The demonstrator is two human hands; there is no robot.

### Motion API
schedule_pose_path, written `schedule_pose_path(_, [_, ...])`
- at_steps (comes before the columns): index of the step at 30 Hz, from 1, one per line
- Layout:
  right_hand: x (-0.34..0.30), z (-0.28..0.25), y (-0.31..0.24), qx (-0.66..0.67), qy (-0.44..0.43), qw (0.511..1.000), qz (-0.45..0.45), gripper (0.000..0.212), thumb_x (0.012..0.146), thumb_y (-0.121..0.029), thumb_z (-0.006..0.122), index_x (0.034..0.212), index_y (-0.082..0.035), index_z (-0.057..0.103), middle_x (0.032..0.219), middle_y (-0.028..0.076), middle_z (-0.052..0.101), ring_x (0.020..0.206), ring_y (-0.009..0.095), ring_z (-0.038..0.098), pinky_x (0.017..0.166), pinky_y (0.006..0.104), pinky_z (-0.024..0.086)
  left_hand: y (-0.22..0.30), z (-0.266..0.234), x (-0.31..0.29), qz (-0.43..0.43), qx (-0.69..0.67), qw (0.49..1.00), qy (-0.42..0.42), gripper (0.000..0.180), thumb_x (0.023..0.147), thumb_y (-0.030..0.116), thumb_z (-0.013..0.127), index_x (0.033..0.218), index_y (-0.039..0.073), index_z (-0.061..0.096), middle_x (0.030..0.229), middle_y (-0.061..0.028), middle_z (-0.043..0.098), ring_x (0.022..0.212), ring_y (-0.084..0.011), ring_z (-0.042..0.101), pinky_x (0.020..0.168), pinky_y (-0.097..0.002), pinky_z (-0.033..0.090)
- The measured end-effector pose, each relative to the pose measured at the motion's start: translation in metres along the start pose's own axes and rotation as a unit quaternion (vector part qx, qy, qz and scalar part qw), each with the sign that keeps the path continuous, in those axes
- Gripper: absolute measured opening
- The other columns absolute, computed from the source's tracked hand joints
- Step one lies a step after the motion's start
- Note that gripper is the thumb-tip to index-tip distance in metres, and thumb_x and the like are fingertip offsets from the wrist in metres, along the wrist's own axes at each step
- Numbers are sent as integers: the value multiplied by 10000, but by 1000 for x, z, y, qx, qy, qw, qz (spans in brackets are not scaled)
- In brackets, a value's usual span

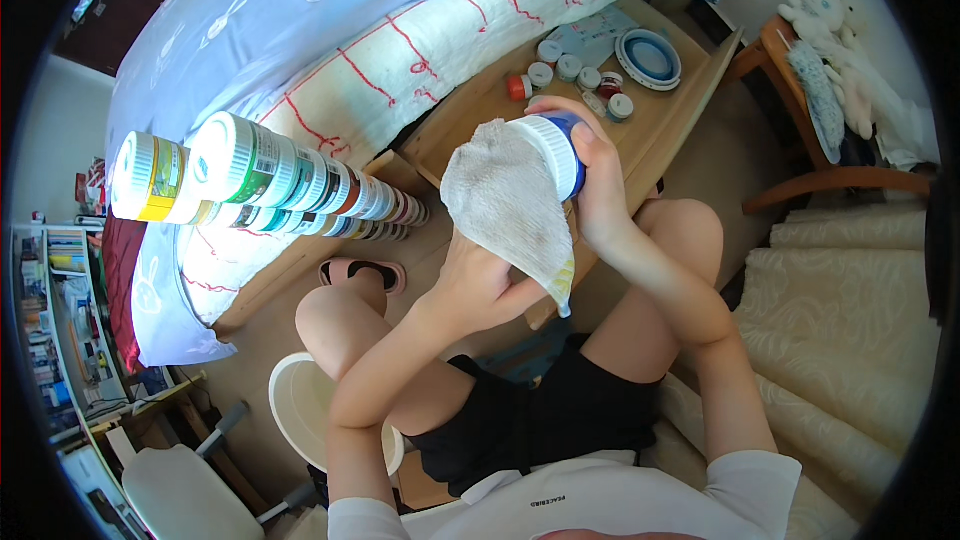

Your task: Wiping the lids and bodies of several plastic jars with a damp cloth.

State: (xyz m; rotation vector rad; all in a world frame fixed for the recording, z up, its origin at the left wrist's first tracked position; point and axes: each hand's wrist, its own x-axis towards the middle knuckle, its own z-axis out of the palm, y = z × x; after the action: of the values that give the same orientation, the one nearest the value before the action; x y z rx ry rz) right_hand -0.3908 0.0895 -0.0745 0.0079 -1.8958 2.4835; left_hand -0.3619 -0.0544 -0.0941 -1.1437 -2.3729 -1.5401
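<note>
In front of my knees, my right hand (598,172) grips a jar with a blue body (570,145) and a white ribbed lid (545,152). Its fingers wrap round the blue side. My left hand (478,278) holds a greyish-white cloth (505,190) that is draped over its fingers and pressed to the lid. The cloth hides most of those fingers and part of the lid; one corner, with a yellow-green pattern, hangs down beside my wrist.
Tall stacks of lidded jars (270,165) rise at the left by the bed (250,20). An open wooden drawer (470,125) holds several small jars (568,68) and a blue-and-white collapsible basin (648,58). A white bin (300,410) stands by my left leg; a wooden chair (780,50) carries plush toys.
</note>
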Motion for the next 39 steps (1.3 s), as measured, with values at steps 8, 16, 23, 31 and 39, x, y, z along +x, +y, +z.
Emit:
schedule_pose_path(8, [-2, -10, 0, -24, -19, 997, -72, 404, 808, -324, 391, 1055, -14, 469, 978, 82, 502, 845, 125, 506, 718, 232, 407, 4, -2, 1, 26, 42, 999, 18, 280, 687, 126, 564, 952, 37, 561, 1042, -135, 522, 993, -339, 469, 902, -427, 297])
schedule_pose_path(16, [-2, -4, 14, -42, -16, 999, 9, 445, 814, -361, 359, 1080, -16, 453, 963, 72, 512, 737, 90, 519, 525, 189, 418, 4, 3, -4, -25, -7, 999, 45, 282, 651, 99, 593, 929, 55, 582, 1070, -138, 514, 1051, -350, 426, 937, -446, 242])
schedule_pose_path(23, [-1, -6, 0, -23, -27, 989, -146, 348, 818, -274, 418, 1059, -26, 456, 927, 73, 501, 764, 110, 500, 660, 220, 416, 3, 8, -11, 7, 34, 998, 55, 300, 657, 105, 607, 949, 43, 570, 1075, -145, 500, 1045, -359, 425, 939, -451, 237])
schedule_pose_path(31, [-4, 8, 11, -58, 14, 995, -85, 490, 791, -412, 357, 1044, -9, 476, 916, 79, 524, 781, 116, 511, 665, 216, 398, 1, 2, -10, -57, -99, 993, 38, 334, 675, 81, 604, 995, 19, 528, 1032, -142, 504, 983, -302, 461, 889, -384, 306])
schedule_pose_path(39, [6, -2, -2, 3, -4, 995, -100, 465, 798, -378, 384, 1055, 0, 467, 929, 86, 524, 786, 121, 522, 658, 216, 409, 3, 5, -8, 24, -8, 999, 36, 321, 692, 67, 603, 998, 14, 523, 1050, -133, 498, 1010, -297, 457, 911, -389, 296])
